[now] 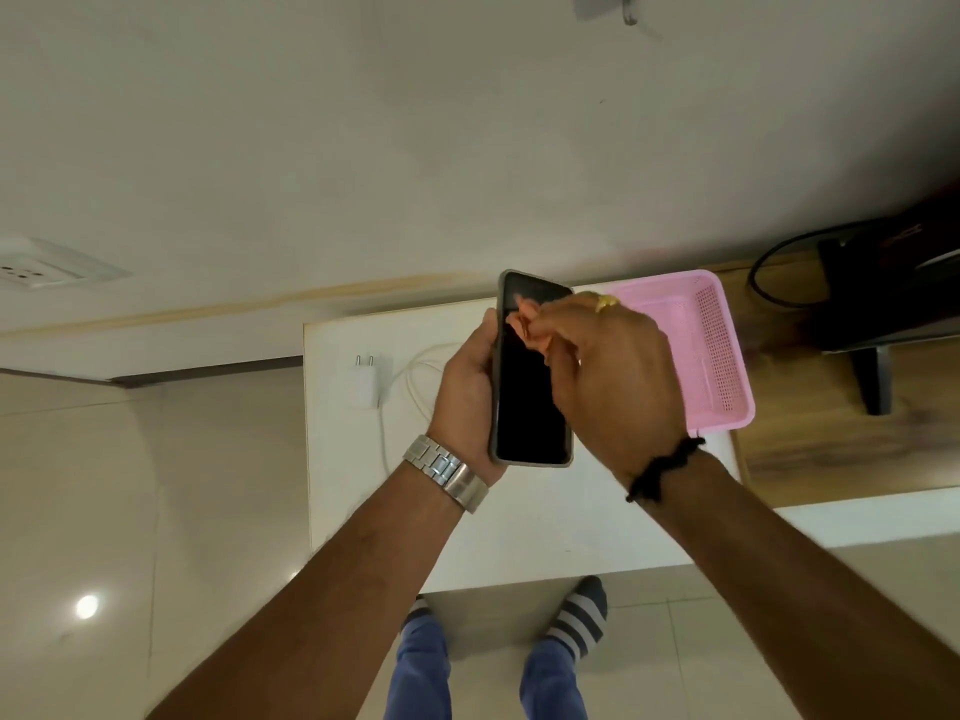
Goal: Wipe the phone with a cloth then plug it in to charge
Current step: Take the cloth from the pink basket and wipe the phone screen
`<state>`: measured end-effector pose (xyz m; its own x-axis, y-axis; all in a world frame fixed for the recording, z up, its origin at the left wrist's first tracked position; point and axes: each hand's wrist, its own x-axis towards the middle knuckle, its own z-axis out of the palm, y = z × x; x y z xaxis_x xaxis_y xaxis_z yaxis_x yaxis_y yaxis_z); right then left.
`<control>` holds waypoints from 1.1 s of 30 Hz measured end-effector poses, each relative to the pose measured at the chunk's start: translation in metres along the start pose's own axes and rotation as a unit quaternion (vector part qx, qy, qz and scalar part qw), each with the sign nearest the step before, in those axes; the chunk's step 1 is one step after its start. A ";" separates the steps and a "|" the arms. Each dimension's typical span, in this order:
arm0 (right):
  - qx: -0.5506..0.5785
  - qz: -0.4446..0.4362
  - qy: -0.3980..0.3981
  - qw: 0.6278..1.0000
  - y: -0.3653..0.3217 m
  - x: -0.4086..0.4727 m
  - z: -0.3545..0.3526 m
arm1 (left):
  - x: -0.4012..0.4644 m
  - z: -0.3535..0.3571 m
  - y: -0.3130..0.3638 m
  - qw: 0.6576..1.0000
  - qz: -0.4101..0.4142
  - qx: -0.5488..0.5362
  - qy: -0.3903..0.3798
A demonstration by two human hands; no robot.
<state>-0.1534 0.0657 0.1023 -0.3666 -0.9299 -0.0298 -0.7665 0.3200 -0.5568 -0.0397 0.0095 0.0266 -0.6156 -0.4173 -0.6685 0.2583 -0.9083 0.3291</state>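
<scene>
Holding the phone (530, 397) upright above the tabletop (519, 522), the left hand (467, 392) is closing its grip round one edge while the right hand (613, 376) is pinching an orange cloth (524, 322) against the upper screen, risking a slip if pressing overpowers that grip.

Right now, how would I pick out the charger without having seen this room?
Find the white table against the wall, with the pink basket at its right end. The charger lies flat near the table's left edge, left of the left hand holding the phone. It is the small white block with two metal pins and a white cable.
</scene>
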 end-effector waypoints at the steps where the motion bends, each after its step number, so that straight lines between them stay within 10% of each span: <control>1: -0.001 0.007 0.014 1.000 -0.003 0.005 0.003 | 0.000 0.003 -0.001 1.000 0.005 0.008 0.002; 7: 0.027 -0.094 -0.120 0.988 -0.009 -0.040 0.007 | 0.001 -0.005 0.014 0.999 0.000 0.029 0.014; 11: 0.001 -0.044 0.018 0.999 0.003 -0.014 0.007 | 0.005 0.001 0.007 1.000 -0.011 0.004 0.010; 26: 0.013 -0.126 -0.089 0.988 0.016 -0.061 0.025 | 0.019 -0.008 0.009 0.998 0.020 0.045 -0.027; 33: 0.024 -0.164 0.053 0.985 0.016 -0.056 0.049 | 0.020 -0.003 0.001 0.998 0.014 0.050 -0.025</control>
<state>-0.1195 0.1140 0.0545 -0.1583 -0.9570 0.2431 -0.8274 -0.0058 -0.5616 -0.0490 0.0004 0.0113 -0.6455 -0.4386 -0.6252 0.2025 -0.8876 0.4136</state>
